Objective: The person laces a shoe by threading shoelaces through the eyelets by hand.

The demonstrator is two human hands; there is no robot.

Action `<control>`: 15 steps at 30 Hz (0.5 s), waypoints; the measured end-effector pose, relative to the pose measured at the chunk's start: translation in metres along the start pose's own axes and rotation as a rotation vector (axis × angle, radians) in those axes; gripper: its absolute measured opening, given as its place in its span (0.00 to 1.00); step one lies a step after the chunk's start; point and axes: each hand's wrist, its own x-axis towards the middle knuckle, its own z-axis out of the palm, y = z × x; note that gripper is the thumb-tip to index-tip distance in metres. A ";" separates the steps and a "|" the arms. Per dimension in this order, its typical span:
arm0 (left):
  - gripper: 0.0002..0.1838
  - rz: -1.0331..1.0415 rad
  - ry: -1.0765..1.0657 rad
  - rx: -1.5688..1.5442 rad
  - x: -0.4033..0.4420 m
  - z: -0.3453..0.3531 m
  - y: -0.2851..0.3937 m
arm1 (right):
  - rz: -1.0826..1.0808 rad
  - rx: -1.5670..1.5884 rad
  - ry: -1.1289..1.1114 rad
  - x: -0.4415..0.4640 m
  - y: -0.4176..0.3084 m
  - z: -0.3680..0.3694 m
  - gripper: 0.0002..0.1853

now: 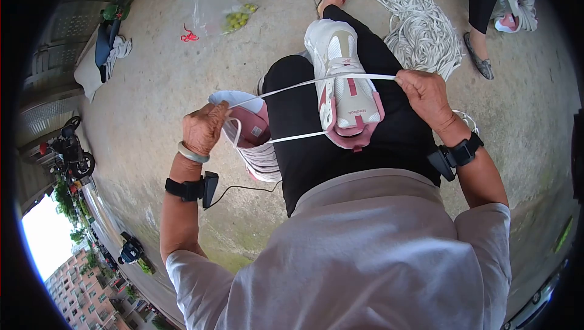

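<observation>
As my left hand [205,128] and right hand [424,96] pinch a flat white fabric lace [378,76] taut, the white-and-pink mesh sneaker [356,104] sits at 12 o'clock | step: lacing, I judge | next likely calls for even tension

Left hand [204,128]: back facing up, fingers [219,114] curled into a pinch.
Right hand [424,97]: back facing up, fingers [409,85] curled into a tight grip, slightly farther forward than the left hand.
Spacing: hands well apart, one on each side of the thighs [401,117].
Left forearm [180,223]: directed almost straight forward.
Right forearm [480,172]: angled forward and inward.
Left knee [289,68]: bent.
</observation>
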 end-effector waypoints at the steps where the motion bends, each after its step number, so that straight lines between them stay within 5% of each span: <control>1: 0.07 -0.002 0.001 -0.003 -0.008 0.005 -0.009 | 0.007 0.029 -0.021 -0.004 -0.001 0.001 0.03; 10: 0.05 -0.544 -0.129 0.419 -0.148 0.001 -0.111 | 0.000 -0.033 -0.049 -0.027 0.006 -0.010 0.08; 15: 0.07 -0.837 -0.308 0.607 -0.218 -0.035 -0.148 | -0.234 -0.241 -0.004 -0.045 0.047 -0.049 0.11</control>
